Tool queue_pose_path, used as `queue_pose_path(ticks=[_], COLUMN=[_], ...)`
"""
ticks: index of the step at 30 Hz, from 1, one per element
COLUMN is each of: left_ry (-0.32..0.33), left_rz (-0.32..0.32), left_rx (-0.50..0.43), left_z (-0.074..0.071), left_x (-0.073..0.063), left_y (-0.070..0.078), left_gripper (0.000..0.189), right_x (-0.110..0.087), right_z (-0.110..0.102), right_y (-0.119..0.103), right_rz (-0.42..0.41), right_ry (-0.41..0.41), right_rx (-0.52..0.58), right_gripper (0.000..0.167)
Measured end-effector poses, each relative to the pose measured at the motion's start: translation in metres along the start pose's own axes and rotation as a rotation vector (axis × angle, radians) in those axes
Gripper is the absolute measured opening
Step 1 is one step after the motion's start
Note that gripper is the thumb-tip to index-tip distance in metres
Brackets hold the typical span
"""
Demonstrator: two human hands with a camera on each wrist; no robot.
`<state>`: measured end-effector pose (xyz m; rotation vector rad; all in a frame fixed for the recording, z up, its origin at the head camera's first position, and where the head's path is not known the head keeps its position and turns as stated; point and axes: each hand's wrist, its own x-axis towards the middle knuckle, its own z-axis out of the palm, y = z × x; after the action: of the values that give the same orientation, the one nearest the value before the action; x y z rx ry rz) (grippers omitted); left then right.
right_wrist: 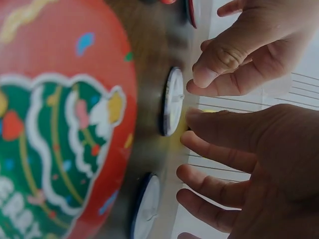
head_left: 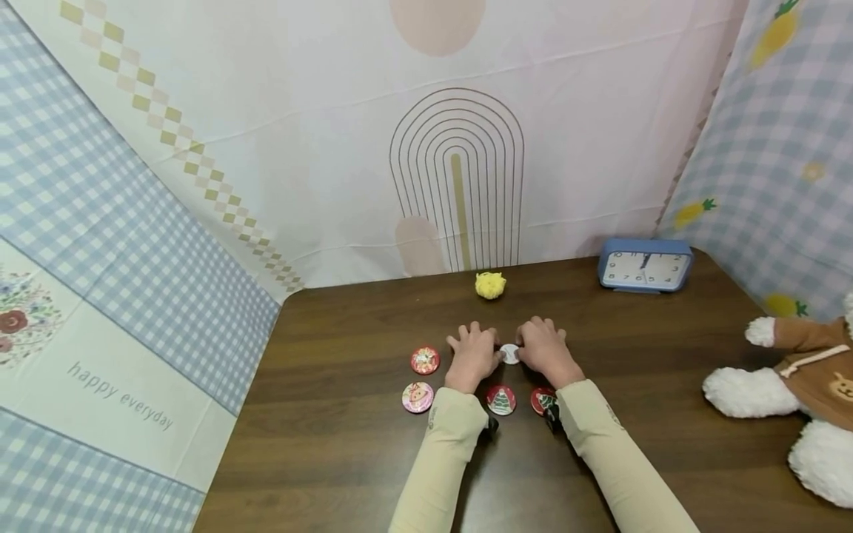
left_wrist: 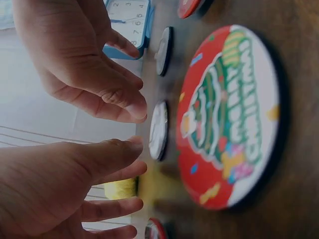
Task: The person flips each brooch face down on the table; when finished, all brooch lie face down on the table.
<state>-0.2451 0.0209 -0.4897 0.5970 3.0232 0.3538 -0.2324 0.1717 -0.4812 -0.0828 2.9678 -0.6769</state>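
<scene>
A white round badge [head_left: 509, 354], lying pin side up, sits on the table between both hands. My left hand [head_left: 474, 354] is at its left with fingers spread, thumb tip close to the rim. From the right, my right hand [head_left: 545, 348] reaches over the table, its thumb and loosely bent fingers near the same badge. Neither hand has anything between its fingers. A second white badge [right_wrist: 147, 206] lies by the right hand in the right wrist view; the head view hides it. Nearer the person lie a red Christmas-tree badge [head_left: 501, 400] and a similar tree badge [head_left: 543, 400], partly covered by the right wrist.
Left of the left hand are a red-and-gold badge [head_left: 424, 360] and a pink badge [head_left: 417, 397]. A yellow fuzzy ball [head_left: 490, 286] sits at the table's back edge. A blue clock [head_left: 645, 266] stands back right, and a plush toy [head_left: 806, 363] is at the right.
</scene>
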Motion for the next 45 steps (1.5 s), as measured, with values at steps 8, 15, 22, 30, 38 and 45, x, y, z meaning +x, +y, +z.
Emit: queue_pose_path(ticks=[8,15,22,30,38,45], left_ry=[-0.042,-0.057,-0.073,-0.093,-0.118,-0.136], left_rz=[-0.025,-0.064,-0.076,-0.078,-0.061,-0.059], left_rx=[-0.022,-0.005,-0.010,-0.027,-0.052,-0.046], left_z=[-0.012,-0.014,-0.018,-0.025,-0.027,-0.028], left_x=[-0.005,-0.007,-0.010,-0.020,-0.023,-0.024], left_y=[-0.008,-0.016,-0.029,-0.047,-0.056,-0.060], left_gripper=[0.024,0.042,0.042,0.037,0.037,0.035], right_x=[0.003,0.007,0.014,0.020,0.022,0.024], right_z=[0.000,0.004,0.009,0.016,0.019,0.020], right_y=[-0.008,-0.019,-0.030,-0.045,-0.055,-0.057], right_rz=[-0.051,-0.080,-0.100,-0.151,-0.187,-0.196], right_ry=[-0.020,-0.047,-0.064,-0.080,-0.121,-0.156], right_rx=[0.003,-0.002,-0.010,-0.021,-0.017,-0.026], right_gripper=[0.005,0.014,0.028,0.036,0.037,0.031])
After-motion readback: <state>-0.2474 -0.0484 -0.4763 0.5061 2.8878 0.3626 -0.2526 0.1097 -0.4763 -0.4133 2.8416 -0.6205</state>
